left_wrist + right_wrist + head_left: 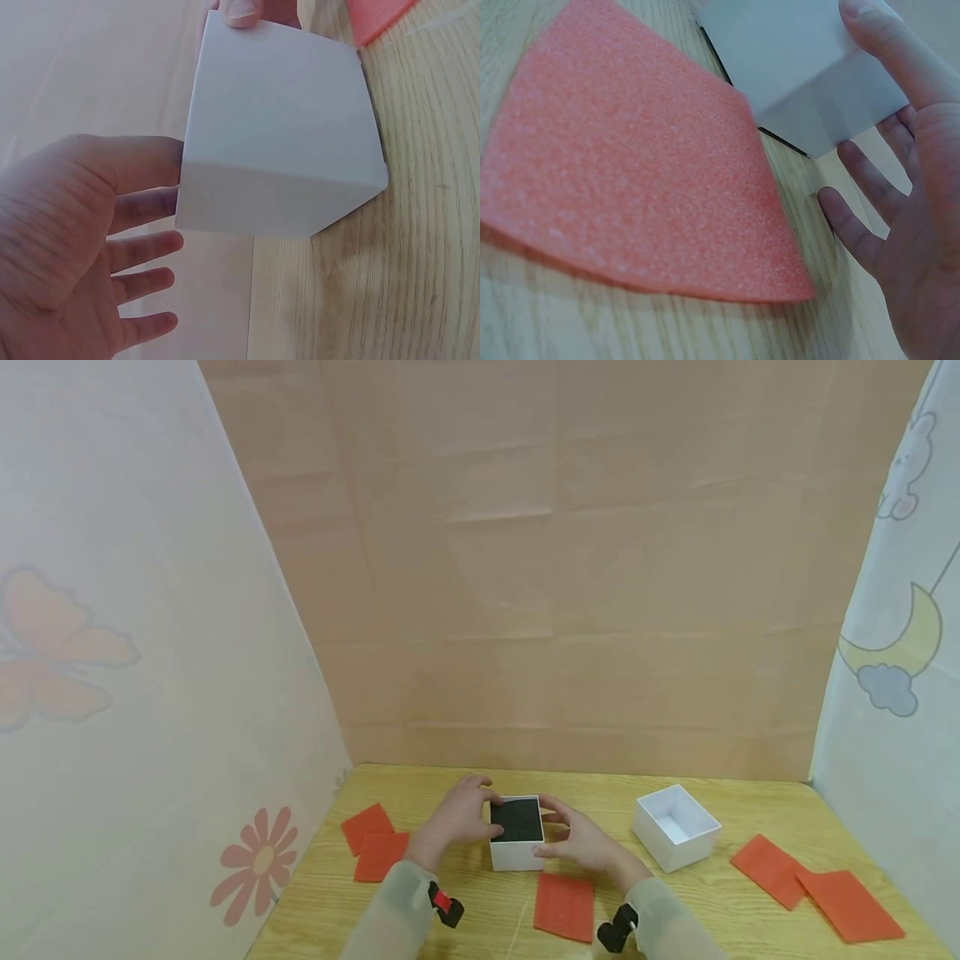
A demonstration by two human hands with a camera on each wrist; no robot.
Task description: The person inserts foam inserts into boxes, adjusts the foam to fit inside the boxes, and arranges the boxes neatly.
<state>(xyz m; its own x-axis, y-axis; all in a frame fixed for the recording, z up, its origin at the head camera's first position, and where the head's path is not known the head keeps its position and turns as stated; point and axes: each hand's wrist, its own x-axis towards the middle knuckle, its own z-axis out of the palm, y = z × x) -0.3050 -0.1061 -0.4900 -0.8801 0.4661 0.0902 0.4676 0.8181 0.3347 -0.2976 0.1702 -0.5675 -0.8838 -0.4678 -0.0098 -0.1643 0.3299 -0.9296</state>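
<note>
A white square box (517, 858) stands on the table in front of me, with a flat black insert (517, 820) in its top opening. My left hand (462, 814) comes from the left. Its thumb and index finger reach over the box rim onto the insert, and its other fingers extend straight beside the box in the left wrist view. My right hand (585, 841) grips the box's right side, thumb at the near corner and fingers at the far side. In the right wrist view a red foam sheet (645, 165) lies close to the box.
An open white box (675, 852) stands to the right. Two red sheets (381, 857) overlap at the left and two more (851, 906) at the far right. Printed cloth walls flank the table; a brown sheet (562, 568) hangs behind it.
</note>
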